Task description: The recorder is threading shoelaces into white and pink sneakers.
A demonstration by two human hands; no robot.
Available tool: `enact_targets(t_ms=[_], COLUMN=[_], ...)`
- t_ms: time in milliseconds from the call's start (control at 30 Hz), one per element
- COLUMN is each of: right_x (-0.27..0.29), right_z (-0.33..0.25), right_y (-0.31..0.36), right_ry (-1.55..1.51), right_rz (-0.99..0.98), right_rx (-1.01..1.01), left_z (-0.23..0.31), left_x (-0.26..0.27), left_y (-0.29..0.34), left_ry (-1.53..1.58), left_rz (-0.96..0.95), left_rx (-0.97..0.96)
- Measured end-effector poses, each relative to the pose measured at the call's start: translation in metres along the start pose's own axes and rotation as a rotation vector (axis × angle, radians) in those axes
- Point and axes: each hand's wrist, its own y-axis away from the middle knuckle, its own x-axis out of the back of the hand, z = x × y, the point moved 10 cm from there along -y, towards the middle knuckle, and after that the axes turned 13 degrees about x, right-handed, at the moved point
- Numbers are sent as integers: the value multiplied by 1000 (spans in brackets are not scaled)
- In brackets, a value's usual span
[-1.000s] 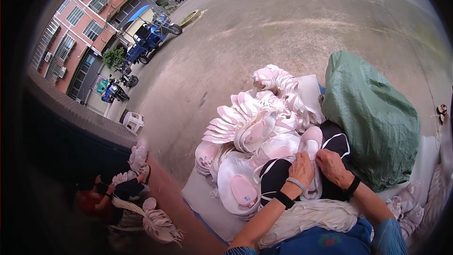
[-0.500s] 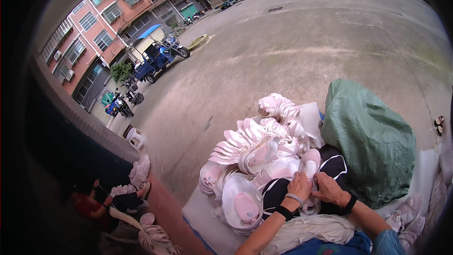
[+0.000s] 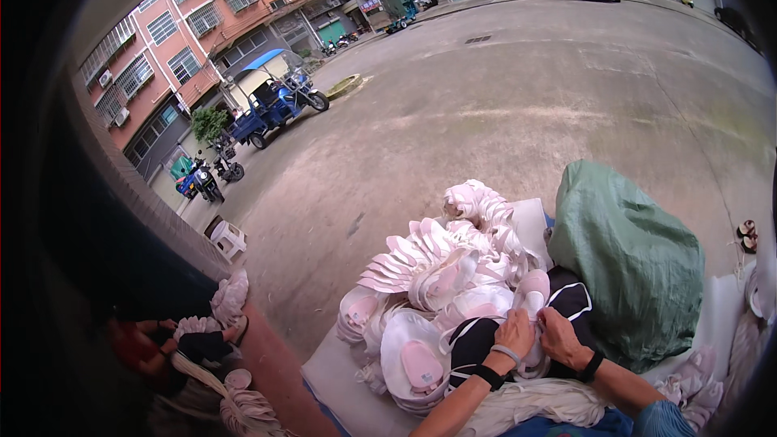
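Note:
A pale pink and white shoe points away from me over black cloth with white edging. My left hand is closed on its near left side. My right hand is pinched at its right side, knuckles up; what sits between those fingertips is too small to make out. Below both wrists lies a thick bundle of white laces, across my lap. Pink and white shoe parts are heaped just beyond and left of my hands, among them a white piece with a pink insole.
A large green sack stands right of the heap. More pale shoes lie at lower right. Another person sits in shadow at lower left, near a white stool. A blue cargo tricycle is parked across the concrete yard.
My view has tilted up a little, so the heap and sack sit lower in it. The right hand's fingers have drawn together beside the shoe; the left hand stays at it.

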Motion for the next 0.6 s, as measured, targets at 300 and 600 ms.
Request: enact_targets(t_ms=[300,600], right_x=[7,4], right_z=[-10,-6], right_y=[0,2], right_ry=[76,124], right_rz=[57,31], right_rx=[27,26], left_z=[0,0], left_x=[-3,1], left_y=[0,7], left_ry=[6,66], left_rz=[9,29], left_rx=[-19,-40])
